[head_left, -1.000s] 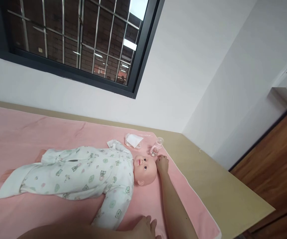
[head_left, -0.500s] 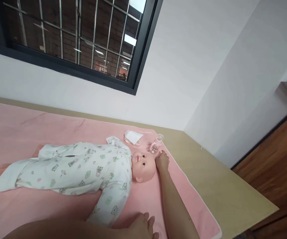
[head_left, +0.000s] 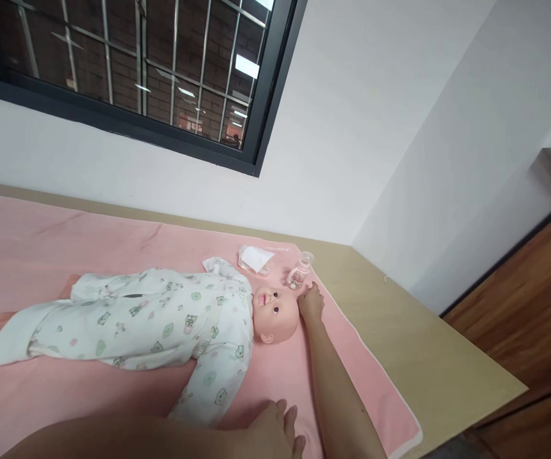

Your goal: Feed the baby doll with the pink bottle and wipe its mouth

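Observation:
A baby doll [head_left: 275, 315] lies on its back on a pink mat [head_left: 127, 405], its head toward the right. It wears a white sleepsuit [head_left: 160, 319] with a bear print. My right hand [head_left: 312, 304] rests on the mat just beyond the crown of the doll's head, fingers slightly bent and apart, with nothing visible in them. Close to those fingertips a baby bottle [head_left: 299, 274] lies tilted. My left hand [head_left: 275, 430] is low in the view near the doll's sleeve, fingers loosely spread over the mat, holding nothing visible.
Beside the bottle lies a small package with a white label [head_left: 256, 259]. The mat covers part of a wooden tabletop [head_left: 399, 338], whose edge runs along the right. Behind stand a white wall [head_left: 332, 127] and a barred window [head_left: 160, 70]. Brown wood panels [head_left: 518, 306] are at the right.
The whole view has shifted slightly, so everything appears a little higher. Both hands keep nearly the same places relative to the doll and the bottle.

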{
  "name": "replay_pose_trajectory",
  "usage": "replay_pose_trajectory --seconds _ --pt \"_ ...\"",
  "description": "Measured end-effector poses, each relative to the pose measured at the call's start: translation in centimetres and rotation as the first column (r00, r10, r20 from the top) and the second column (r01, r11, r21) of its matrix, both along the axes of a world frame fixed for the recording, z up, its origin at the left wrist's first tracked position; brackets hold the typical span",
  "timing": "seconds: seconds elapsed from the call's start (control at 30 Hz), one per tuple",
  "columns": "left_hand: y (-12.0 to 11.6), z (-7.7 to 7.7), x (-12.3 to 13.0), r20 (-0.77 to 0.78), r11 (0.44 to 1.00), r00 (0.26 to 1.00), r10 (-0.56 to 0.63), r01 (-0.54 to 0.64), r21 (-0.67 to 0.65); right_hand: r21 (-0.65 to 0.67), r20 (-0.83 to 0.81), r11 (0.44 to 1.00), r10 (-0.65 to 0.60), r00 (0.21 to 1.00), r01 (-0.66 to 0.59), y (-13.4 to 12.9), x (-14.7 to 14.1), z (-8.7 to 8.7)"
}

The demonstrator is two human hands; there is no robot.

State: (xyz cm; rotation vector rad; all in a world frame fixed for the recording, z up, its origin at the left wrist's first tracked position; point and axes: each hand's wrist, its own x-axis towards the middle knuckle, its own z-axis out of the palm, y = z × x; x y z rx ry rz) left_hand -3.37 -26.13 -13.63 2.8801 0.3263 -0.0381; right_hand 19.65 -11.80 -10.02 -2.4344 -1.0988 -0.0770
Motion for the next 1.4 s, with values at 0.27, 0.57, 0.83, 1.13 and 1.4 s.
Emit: replay_pose_trajectory --seconds 0.27,0.57,0.83,1.13,1.4 --pt "-0.6 5.1 -0.3 -0.219 0.992 0.975 -0.022 -0.007 -0.130 -0.018 0.017 1.000 0.024 1.000 -0.024 0.0 0.0 -0.1" --pt "-0.9 5.9 -0.4 -0.239 0.971 0.970 0.053 -0.106 -0.215 0.034 0.007 0.999 0.029 1.000 -0.030 0.2 0.3 -0.4" --pt "-0.8 6.2 -0.5 -0.199 0.981 0.980 0.014 -0.052 -0.187 -0.001 0.034 0.997 0.078 0.996 -0.078 0.3 0.5 -0.5" --pt "-0.5 4.3 -0.5 -0.135 0.996 0.991 -0.013 0.002 -0.084 0.007 0.071 0.997 0.073 0.995 -0.074 0.3 0.4 -0.3" --pt "-0.8 5.6 -0.5 -0.236 0.996 0.971 -0.032 0.012 -0.086 -0.015 0.055 0.997 0.076 0.996 -0.075 0.4 0.5 -0.4"
